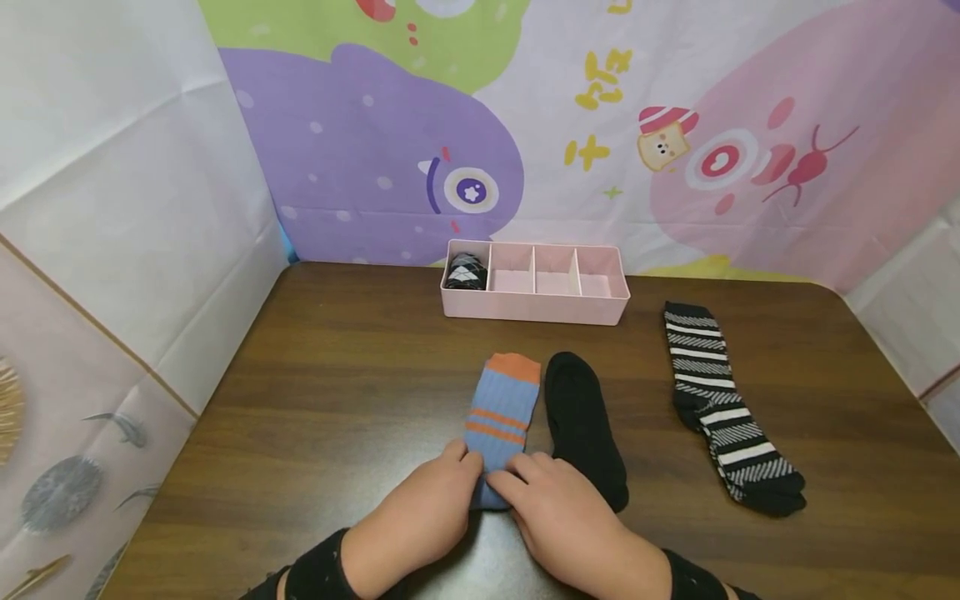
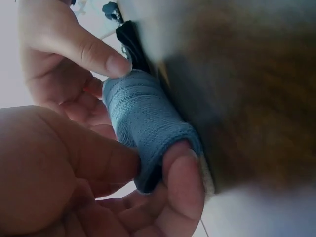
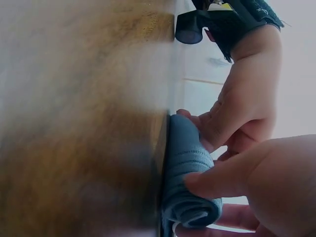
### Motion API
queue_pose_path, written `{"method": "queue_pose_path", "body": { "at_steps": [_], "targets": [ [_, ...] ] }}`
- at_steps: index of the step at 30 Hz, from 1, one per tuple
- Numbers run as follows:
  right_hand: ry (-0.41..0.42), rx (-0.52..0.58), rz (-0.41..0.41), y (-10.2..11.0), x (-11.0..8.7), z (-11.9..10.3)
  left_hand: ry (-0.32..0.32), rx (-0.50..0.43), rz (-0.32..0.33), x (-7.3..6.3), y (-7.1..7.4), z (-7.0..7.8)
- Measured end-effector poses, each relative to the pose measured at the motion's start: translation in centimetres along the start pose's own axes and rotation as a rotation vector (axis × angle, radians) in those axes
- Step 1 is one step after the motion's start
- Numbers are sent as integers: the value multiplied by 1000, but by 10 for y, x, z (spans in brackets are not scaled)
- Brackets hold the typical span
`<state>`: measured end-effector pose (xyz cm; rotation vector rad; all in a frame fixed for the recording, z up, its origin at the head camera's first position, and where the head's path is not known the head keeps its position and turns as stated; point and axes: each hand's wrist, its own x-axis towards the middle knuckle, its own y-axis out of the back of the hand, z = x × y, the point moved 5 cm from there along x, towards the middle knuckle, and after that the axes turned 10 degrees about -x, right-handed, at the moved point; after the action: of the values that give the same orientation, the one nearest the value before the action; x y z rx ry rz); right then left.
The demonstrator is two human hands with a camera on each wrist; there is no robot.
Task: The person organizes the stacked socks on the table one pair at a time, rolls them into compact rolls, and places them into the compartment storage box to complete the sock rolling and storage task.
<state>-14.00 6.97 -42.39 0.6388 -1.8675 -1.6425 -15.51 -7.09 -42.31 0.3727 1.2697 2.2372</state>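
A blue sock (image 1: 504,392) with an orange cuff and two orange stripes lies lengthwise on the table, its near end rolled up. My left hand (image 1: 429,510) pinches the left end of the roll (image 2: 148,108); in the left wrist view its thumb is on one side and a finger is tucked into the roll's end. My right hand (image 1: 564,515) grips the other end, the thumb lying over the coiled layers in the right wrist view, where the spiral end of the roll (image 3: 195,210) shows. Beside the blue sock lies a flat black sock (image 1: 585,417), partly behind the right hand.
At the back of the wooden table (image 1: 360,333) stands a pink four-part box (image 1: 536,308). Its leftmost compartment holds a rolled argyle sock (image 1: 467,272). Black and white striped socks (image 1: 720,392) lie to the right. A cartoon-printed cloth (image 1: 555,200) hangs behind the table.
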Motion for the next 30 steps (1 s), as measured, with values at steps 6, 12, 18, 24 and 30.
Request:
{"method": "queue_pose_path", "body": {
  "at_steps": [6,12,18,24,30],
  "targets": [
    [-10,79,-44,-2,0,1,33,32,-44,-1,1,2],
    [-44,192,-109,-4,0,4,-27,125,9,-5,6,9],
    [-132,386,-135,-8,3,13,-76,158,-56,-8,7,12],
    [-174,411,-131,-9,2,16,-57,68,-17,-7,7,10],
    [-136,200,-14,-3,2,14,-65,177,12,-4,6,11]
  ]
}}
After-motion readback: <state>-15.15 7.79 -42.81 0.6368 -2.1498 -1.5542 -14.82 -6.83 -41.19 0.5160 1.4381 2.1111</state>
